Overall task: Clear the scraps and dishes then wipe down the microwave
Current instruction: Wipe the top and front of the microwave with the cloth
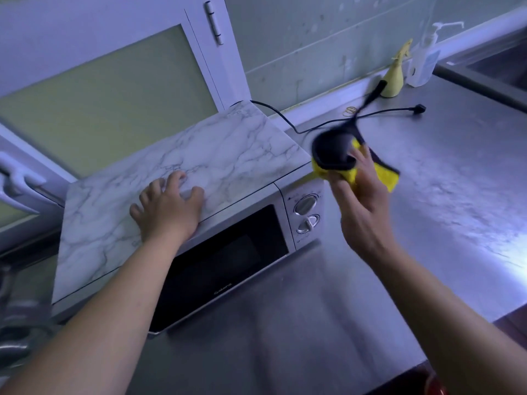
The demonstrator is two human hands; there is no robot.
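A white microwave [288, 201] with a dark door stands on the steel counter, and a marble-patterned board [222, 155] lies on its top. My left hand [168, 209] rests on that board near its front edge, fingers spread and bent. To the right of the microwave, my right hand [362, 201] is raised above the counter and grips a yellow and black cloth [382, 175] together with a black ladle-like utensil [333, 152]. The utensil's handle points up and away and is blurred.
A black power cord with its plug [419, 107] lies loose on the steel counter [456, 181] behind the microwave. A yellow spray bottle [396, 78] and a clear pump bottle [425, 58] stand at the back wall. A sink [502, 69] is at far right, a cabinet door [114, 89] at left.
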